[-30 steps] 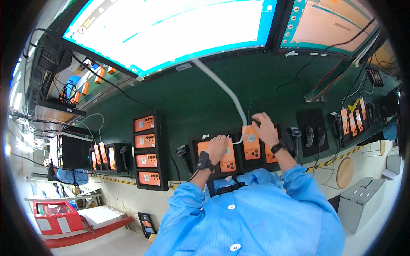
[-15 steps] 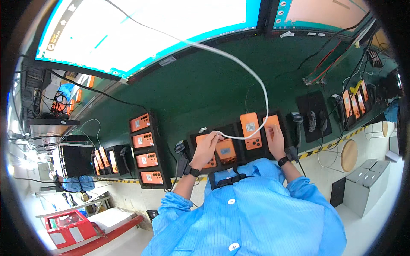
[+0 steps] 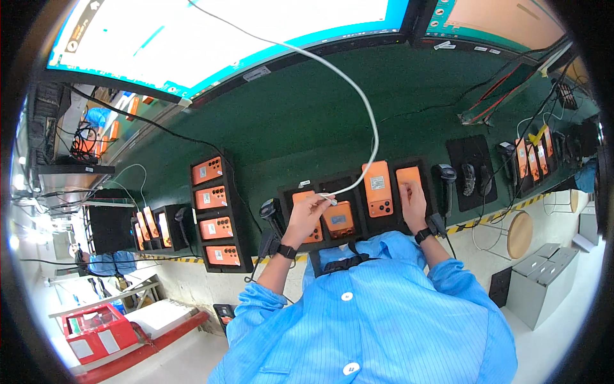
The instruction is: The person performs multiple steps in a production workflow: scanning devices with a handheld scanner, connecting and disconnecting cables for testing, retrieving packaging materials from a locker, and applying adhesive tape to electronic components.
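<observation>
My left hand [image 3: 305, 221] is closed in a pinch round the end of a white cable [image 3: 366, 105], and its small plug [image 3: 330, 200] shows past the fingertips. That hand is over an orange phone [image 3: 304, 196], which it partly covers. Beside the plug lies another orange phone [image 3: 338, 219] with a pale label. To its right an orange phone [image 3: 377, 187] lies back up, with a label and a camera cluster at its near end. My right hand [image 3: 414, 206] has its fingers closed on the rightmost orange phone [image 3: 409, 175], hiding its near part.
A black tray [image 3: 224, 173] at left holds several orange phones. Handheld scanners [image 3: 272, 210] flank the work trays. Right of them lies a dark mat [image 3: 465, 153] with a mouse [image 3: 469, 180]. Monitors [image 3: 211, 45] line the far side of the green bench [image 3: 288, 121].
The plug at my left fingertips has come into clearer view, and the white cable's loop has shifted left. My right hand stays at the rightmost phone. The whole view has shifted slightly.
</observation>
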`<move>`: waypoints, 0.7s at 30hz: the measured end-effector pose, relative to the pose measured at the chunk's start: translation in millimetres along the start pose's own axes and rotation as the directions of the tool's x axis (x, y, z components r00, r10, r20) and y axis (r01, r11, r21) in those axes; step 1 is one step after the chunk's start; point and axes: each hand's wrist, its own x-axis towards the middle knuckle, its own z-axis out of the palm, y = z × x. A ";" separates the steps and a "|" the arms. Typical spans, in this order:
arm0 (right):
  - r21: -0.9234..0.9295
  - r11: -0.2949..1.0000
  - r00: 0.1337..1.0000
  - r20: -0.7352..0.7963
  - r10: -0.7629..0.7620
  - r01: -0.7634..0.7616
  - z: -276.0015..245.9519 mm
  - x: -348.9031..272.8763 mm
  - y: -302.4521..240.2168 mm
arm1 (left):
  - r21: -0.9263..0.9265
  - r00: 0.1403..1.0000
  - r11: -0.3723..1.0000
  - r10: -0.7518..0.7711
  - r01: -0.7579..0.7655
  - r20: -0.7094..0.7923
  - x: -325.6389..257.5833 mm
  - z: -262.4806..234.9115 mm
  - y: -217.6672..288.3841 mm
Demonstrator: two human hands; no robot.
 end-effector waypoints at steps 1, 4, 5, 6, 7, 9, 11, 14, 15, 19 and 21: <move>0.000 1.000 1.000 0.003 -0.002 0.002 0.7 0.5 0.8 | -0.015 1.000 1.000 0.012 -0.012 -0.010 0.5 0.2 -1.1; -0.022 1.000 1.000 -0.003 -0.010 0.010 2.4 1.7 5.5 | 0.058 1.000 0.998 0.012 -0.011 -0.017 1.2 -1.2 -1.3; -0.017 1.000 1.000 -0.005 -0.018 0.018 2.8 2.2 6.5 | 0.057 1.000 0.998 0.012 -0.011 -0.016 0.9 -0.9 -1.6; -0.010 1.000 1.000 -0.005 -0.027 0.027 3.3 2.9 6.8 | 0.041 0.999 0.999 0.032 -0.031 -0.025 0.4 -0.7 -2.4; -0.010 1.000 1.000 -0.004 -0.027 0.027 3.4 3.3 6.8 | 0.026 0.998 0.998 0.053 -0.052 -0.035 0.1 -0.5 -3.2; -0.016 0.999 1.000 0.004 -0.031 0.031 2.9 3.7 6.2 | 0.019 0.998 0.998 0.056 -0.056 -0.037 0.4 0.4 -5.2; -0.022 1.000 1.000 0.018 -0.011 0.011 2.3 3.4 4.6 | 0.011 0.997 0.998 0.060 -0.060 -0.040 0.1 0.1 -6.1; -0.021 1.000 1.000 0.024 0.008 -0.007 1.2 3.6 1.6 | 0.092 0.999 0.995 0.027 -0.023 -0.033 -0.7 -1.7 0.7; -0.014 1.000 1.000 0.017 0.005 -0.005 1.0 3.6 0.8 | 0.091 0.999 0.995 0.039 -0.038 -0.010 -1.0 -2.1 2.8; -0.005 1.000 1.000 0.000 0.010 -0.010 3.7 2.6 5.8 | 0.174 0.997 0.982 0.074 -0.076 0.018 -5.0 -0.4 10.2; -0.024 1.000 1.000 0.014 0.016 -0.016 3.2 3.8 6.4 | 0.256 0.988 0.955 0.153 -0.151 0.014 -6.2 1.5 10.8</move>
